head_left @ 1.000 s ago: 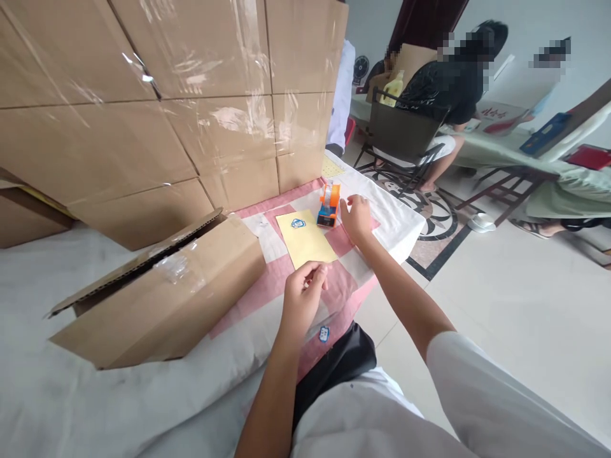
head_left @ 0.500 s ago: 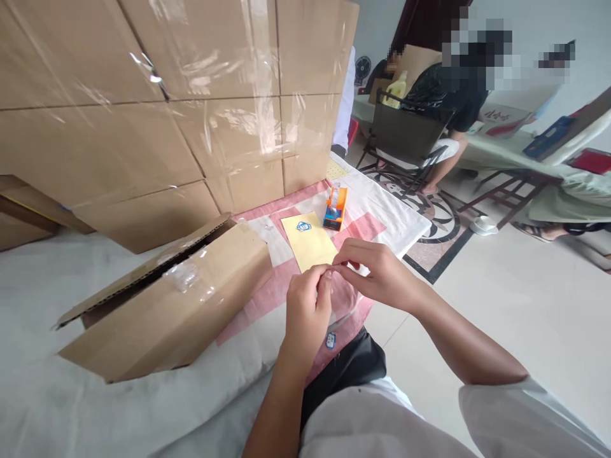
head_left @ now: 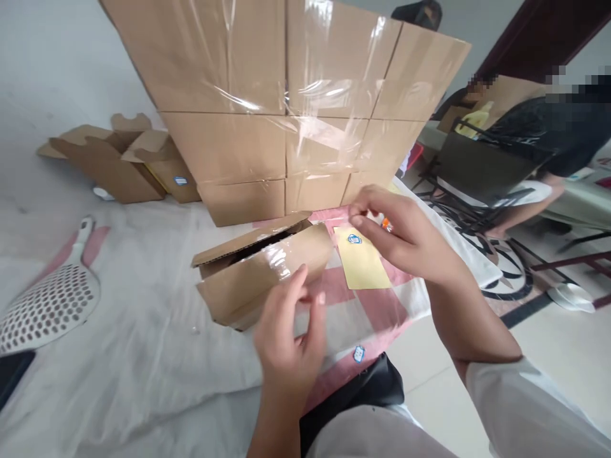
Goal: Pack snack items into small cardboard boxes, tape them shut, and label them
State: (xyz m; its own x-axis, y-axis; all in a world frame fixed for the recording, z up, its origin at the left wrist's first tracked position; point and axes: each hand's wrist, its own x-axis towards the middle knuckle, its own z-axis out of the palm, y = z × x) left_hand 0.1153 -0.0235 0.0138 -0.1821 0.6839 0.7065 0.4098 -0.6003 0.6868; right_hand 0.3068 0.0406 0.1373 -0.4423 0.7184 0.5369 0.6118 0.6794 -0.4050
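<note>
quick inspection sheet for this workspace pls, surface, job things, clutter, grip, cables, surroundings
Surface: wrinkled white-and-pink cloth
Job's things: cardboard box with clear tape on it and a gap along its top; yellow paper sheet bearing a blue-edged sticker; orange object mostly hidden by the right hand
Clutter: white perforated paddle; open cartons
Grip: left hand near the box, thumb and fingers apart; right hand pinched, contents unclear
Cables: nothing seen
Surroundings: stacked taped cartons; seated person in black

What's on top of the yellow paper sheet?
A blue-bordered label shows toward the far end of the yellow paper sheet. The right hand covers its far right corner in this view; whatever may lie there can't be seen.
</note>
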